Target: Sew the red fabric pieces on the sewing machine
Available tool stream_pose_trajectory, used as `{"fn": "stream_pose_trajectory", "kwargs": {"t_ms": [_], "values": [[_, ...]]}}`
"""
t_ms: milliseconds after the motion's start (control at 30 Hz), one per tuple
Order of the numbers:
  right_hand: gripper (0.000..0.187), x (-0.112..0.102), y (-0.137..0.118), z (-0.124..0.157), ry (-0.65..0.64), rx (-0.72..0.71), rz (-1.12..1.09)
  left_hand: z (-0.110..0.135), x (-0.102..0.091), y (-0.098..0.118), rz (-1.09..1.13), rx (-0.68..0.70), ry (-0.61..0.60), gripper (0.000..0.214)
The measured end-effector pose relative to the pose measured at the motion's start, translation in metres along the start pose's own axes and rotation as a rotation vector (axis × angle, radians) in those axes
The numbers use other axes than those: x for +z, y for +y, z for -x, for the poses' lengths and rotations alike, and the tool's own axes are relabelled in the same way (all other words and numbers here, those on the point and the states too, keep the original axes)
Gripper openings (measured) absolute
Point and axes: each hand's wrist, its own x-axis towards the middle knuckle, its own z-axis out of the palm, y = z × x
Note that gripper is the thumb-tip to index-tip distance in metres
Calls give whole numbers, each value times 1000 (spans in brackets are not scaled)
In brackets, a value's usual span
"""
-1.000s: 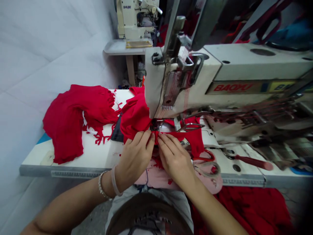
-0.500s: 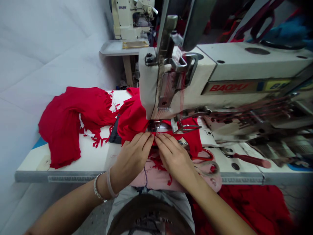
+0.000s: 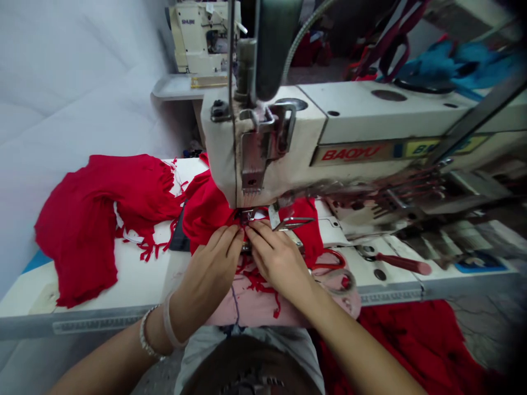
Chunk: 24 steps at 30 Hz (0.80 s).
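Observation:
A piece of red fabric (image 3: pixel 208 206) lies under the needle area of a white sewing machine (image 3: pixel 263 170), bunched on its left and spread out to the right. My left hand (image 3: pixel 209 271) holds the near edge of this fabric, fingers together, just in front of the presser foot (image 3: pixel 246 215). From the other side my right hand (image 3: pixel 284 263) pinches the same edge, its fingertips close to those of the left. The fingertips partly cover the fabric edge. Red scraps (image 3: pixel 257 280) hang below my hands over a pink cloth (image 3: pixel 257 304).
Finished-looking red garment pieces (image 3: pixel 86 214) are heaped on the left of the table (image 3: pixel 144 277). Scissors (image 3: pixel 340 278) and a red-handled screwdriver (image 3: pixel 401 263) lie right of my right hand. More red cloth (image 3: pixel 411 340) hangs below the table edge. Another sewing machine (image 3: pixel 197 38) stands behind.
The camera view has shifted, so the machine and table appear farther left. Both hands stay on the fabric edge at the presser foot, with little change in their grip.

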Motion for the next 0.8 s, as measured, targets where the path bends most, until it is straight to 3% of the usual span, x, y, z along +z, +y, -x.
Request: {"fn": "stream_pose_trajectory", "kwargs": {"t_ms": [300, 467, 567, 633, 700, 733, 800], "values": [[30, 2, -2, -5, 46, 62, -39, -6, 6, -8, 78, 27, 79, 37], [26, 7, -5, -6, 43, -9, 99, -7, 9, -5, 84, 42, 96, 35], [24, 2, -3, -1, 65, -119, 68, -7, 13, -12, 214, 20, 153, 29], [24, -6, 8, 7, 115, -78, 28, -6, 17, -25, 344, -134, 305, 25], [23, -16, 26, 18, 216, 178, 87, -2, 23, -41, 523, -447, 438, 41], [28, -21, 35, 23, 261, 347, 152, 1, 25, -48, 662, -619, 425, 52], [40, -31, 51, 35, 206, 569, 132, 11, 26, -60, 1055, -875, 211, 58]]}}
